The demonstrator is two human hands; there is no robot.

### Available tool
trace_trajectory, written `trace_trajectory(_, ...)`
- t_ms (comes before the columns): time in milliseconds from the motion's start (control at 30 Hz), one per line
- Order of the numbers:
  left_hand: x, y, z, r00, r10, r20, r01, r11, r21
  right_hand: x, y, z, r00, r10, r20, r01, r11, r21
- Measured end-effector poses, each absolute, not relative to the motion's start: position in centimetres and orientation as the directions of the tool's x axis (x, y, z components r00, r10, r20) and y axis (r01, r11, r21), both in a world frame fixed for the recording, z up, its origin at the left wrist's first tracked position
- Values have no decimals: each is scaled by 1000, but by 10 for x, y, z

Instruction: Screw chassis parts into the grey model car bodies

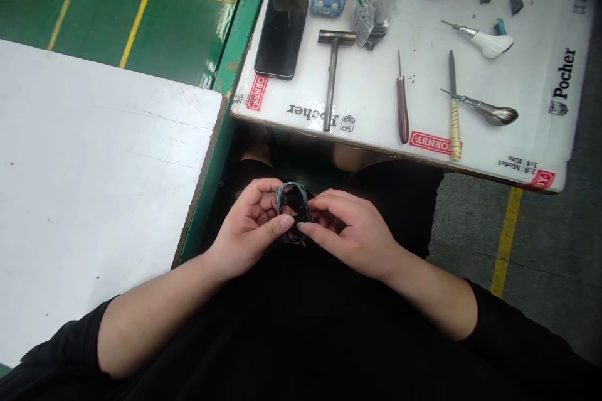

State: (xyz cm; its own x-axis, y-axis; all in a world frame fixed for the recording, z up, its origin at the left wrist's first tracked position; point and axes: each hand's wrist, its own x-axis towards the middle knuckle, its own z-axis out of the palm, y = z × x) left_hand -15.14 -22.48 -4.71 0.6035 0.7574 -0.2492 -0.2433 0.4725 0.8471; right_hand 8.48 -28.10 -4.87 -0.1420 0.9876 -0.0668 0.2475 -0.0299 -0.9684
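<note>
From the head view, our left hand [249, 222] closes thumb and fingers on the dark part [294, 201]; our right hand [350, 228] pinches its opposite side. It sits between both grips, long axis crossing their line, neither hand clearly nearer.

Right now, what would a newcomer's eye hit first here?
Probably picture centre, where the left hand and right hand hold a small dark ring-shaped part between them. Next, the black phone at the left end of the white tabletop, with a T-shaped metal tool to its right. Then the white-handled tool, toward the tabletop's right.
</note>
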Motion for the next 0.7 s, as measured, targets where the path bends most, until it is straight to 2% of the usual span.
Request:
trace_trajectory(233, -151, -224, -45, 597, 751, -282, -248, 507, 826, 84, -279, -46, -137, 986, -95, 215, -64, -974)
trace_trajectory(400, -150, -224, -44, 594, 743, -309, -284, 553, 783, 83, -278, -45, -154, 959, -239, 69, -231, -971)
trace_trajectory(467, -151, -224, -44, 591, 753, -289, -289, 531, 796, 83, -279, -45, -139, 958, -252, 44, -248, -968)
trace_trajectory(567, -155, -222, -42, 576, 798, -176, -232, 366, 901, 84, -281, -43, -92, 985, -148, 70, -142, -987)
trace_trajectory(633, -158, -219, -40, 591, 807, -9, -181, 143, 973, 85, -281, -41, -85, 996, -24, 97, -15, -995)
trace_trajectory(700, -160, -217, -38, 621, 767, 158, -156, -77, 985, 89, -281, -40, -107, 989, 103, 126, 116, -985)
